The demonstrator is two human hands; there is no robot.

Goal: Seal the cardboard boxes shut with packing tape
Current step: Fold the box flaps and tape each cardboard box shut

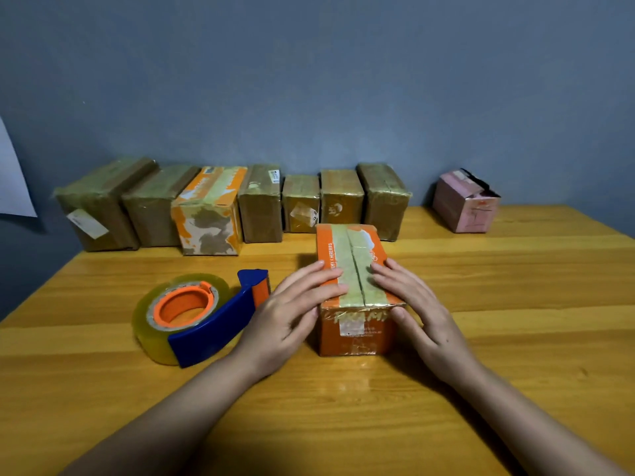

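Both hands, left hand (292, 314) and right hand (417, 310), press orange box (357, 324) flaps.

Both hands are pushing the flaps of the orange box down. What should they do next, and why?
Probably the left hand should reach for the tape dispenser lying just beside it, while the right hand holds the flaps. The orange box still shows an open slit along its top.
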